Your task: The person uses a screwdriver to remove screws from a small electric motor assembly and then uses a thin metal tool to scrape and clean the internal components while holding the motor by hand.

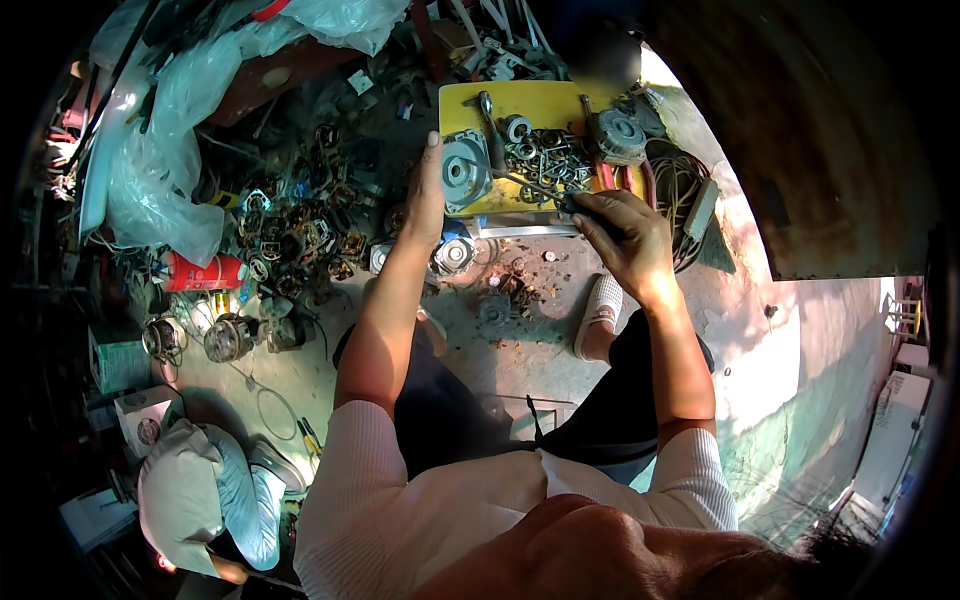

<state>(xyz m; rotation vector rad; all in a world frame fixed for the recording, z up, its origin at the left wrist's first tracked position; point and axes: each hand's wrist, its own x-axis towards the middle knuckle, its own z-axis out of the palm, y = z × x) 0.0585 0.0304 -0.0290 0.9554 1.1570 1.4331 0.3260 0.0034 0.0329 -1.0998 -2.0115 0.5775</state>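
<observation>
My left hand [427,195] is at the left edge of a small yellow work surface [545,97], its fingers along the side of a grey round-centred metal motor cover [460,178], steadying it. In my right hand [632,238] is a screwdriver [532,186], gripped by its dark handle. Its long thin shaft points left toward the cover; whether the tip touches it I cannot tell. Behind the shaft lies a pile of metal rings and small parts [550,158]. Next to the cover rests a dark-handled metal tool [492,135].
A round grey motor part [618,137] and red-handled tools [627,180] sit at the surface's right, beside coiled cables [690,205]. Motor scraps [290,230] and a red cylinder [205,272] cover the floor at left. Another person [200,490] crouches at lower left.
</observation>
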